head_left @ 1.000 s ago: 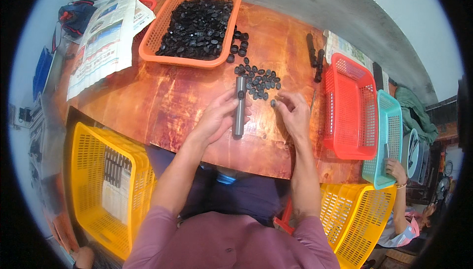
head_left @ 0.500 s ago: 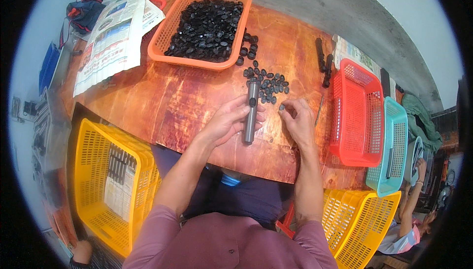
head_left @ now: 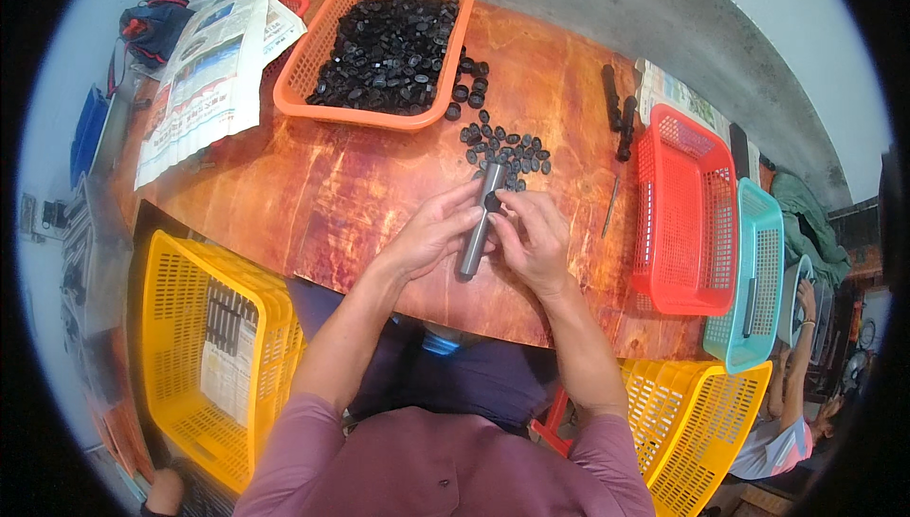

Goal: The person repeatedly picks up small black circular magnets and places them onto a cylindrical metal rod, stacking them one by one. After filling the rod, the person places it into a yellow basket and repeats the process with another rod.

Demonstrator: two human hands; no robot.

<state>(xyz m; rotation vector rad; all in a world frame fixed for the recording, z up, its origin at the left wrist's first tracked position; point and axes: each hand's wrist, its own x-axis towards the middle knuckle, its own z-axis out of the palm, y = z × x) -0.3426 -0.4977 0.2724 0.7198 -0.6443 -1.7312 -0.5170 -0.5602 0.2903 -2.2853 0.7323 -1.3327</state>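
My left hand (head_left: 429,233) is closed around a grey metal tube (head_left: 470,250), which it holds tilted above the near part of the table. My right hand (head_left: 534,237) meets the tube from the right, its thumb and forefinger pinched at the tube's side opening. A small black oval piece (head_left: 493,202) shows at that opening, partly covered by the fingertips. Just beyond the tube lies a loose group of similar black oval pieces (head_left: 523,151). The fingers behind the tube are hidden.
An orange basket (head_left: 377,117) full of black pieces stands at the back, with round black parts (head_left: 461,93) beside it. Newspapers (head_left: 204,90) lie left. A thin rod (head_left: 611,206), red basket (head_left: 687,304) and teal basket (head_left: 751,356) are right. Yellow crates (head_left: 270,356) flank me.
My right hand has moved left from the table to the tube, bringing the small black piece to its opening. The tube has tilted further, its lower end swinging left.
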